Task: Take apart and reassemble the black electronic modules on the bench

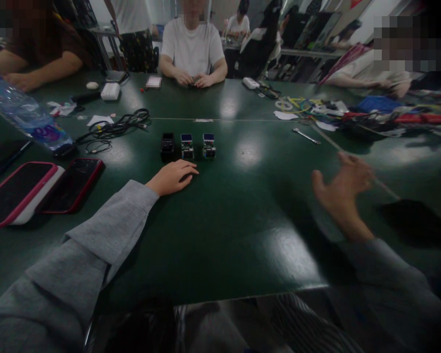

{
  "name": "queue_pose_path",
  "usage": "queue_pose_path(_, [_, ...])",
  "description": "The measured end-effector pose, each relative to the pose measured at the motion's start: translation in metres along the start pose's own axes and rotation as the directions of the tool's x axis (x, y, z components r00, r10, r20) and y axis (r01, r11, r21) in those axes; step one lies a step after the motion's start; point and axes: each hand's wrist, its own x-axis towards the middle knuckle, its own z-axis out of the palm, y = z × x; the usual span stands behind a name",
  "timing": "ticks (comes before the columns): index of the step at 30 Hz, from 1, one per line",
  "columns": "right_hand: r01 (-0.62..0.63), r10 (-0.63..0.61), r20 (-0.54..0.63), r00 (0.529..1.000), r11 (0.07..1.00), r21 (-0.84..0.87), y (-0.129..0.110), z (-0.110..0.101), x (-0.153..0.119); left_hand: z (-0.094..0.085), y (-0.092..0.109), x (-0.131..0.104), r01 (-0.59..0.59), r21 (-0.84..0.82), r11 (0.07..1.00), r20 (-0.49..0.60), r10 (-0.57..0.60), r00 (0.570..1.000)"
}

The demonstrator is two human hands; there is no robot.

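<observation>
Left hand (173, 177) rests on green table (238, 220), fingers loosely spread, near three small devices (187, 146). Right hand (343, 189) hovers, blurred, thumb spread from fingers

From here I read the tabletop (238, 220) as smooth, glossy. Middle gadget (187, 148): bare circuit board (187, 153), shiny screen (186, 138). Bottle (25, 112): clear, glossy plastic. Wrench (306, 137): bright metal. Left sleeve (110, 230): matt, soft-looking cloth. Cables (127, 121), I judge: smooth plastic.
</observation>
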Motion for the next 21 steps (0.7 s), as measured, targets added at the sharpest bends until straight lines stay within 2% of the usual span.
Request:
queue_pose_path(1, [-0.051, 0.047, -0.045, 0.998, 0.995, -0.082, -0.017, 0.025, 0.007, 0.0, 0.0, 0.0, 0.002, 0.001, 1.0, 0.002, -0.002, 1.0])
queue_pose_path(2, [-0.046, 0.039, -0.058, 0.998, 0.993, -0.108, -0.042, 0.054, 0.014, 0.0, 0.0, 0.0, 0.004, 0.002, 1.0, 0.004, -0.004, 1.0])
queue_pose_path(3, [0.018, -0.016, 0.02, 1.0, 0.995, -0.096, -0.071, 0.083, 0.02, 0.0, 0.0, 0.0, 0.003, 0.005, 1.0, 0.005, -0.003, 1.0])
queue_pose_path(5, [0.196, -0.191, 0.148, 0.97, 0.98, -0.022, -0.13, 0.132, 0.03, 0.0, 0.0, 0.0, -0.003, 0.015, 1.0, -0.002, 0.003, 1.0])
queue_pose_path(7, [0.335, -0.337, 0.213, 0.917, 0.941, 0.049, -0.172, 0.163, 0.038, 0.001, 0.0, 0.0, -0.01, 0.03, 1.0, -0.011, 0.011, 1.0])
queue_pose_path(8, [0.372, -0.379, 0.235, 0.895, 0.925, 0.079, -0.183, 0.171, 0.041, 0.001, 0.0, 0.0, -0.013, 0.035, 0.999, -0.011, 0.013, 1.0])
queue_pose_path(11, [0.359, -0.388, 0.285, 0.876, 0.921, 0.152, -0.186, 0.18, 0.048, 0.002, 0.0, 0.0, -0.01, 0.038, 0.999, -0.004, 0.01, 1.0])
queue_pose_path(14, [0.285, -0.334, 0.269, 0.903, 0.936, 0.206, -0.172, 0.181, 0.052, 0.002, 0.001, 0.0, -0.007, 0.031, 1.0, 0.0, 0.007, 1.0])
queue_pose_path(18, [0.241, -0.304, 0.181, 0.935, 0.923, 0.301, -0.165, 0.185, 0.053, 0.001, 0.001, 0.0, -0.003, 0.028, 1.0, 0.003, 0.003, 1.0])
queue_pose_path(21, [0.124, -0.189, 0.128, 0.974, 0.909, 0.399, -0.162, 0.193, 0.055, 0.0, 0.001, 0.0, -0.006, 0.023, 1.0, 0.005, 0.006, 1.0])
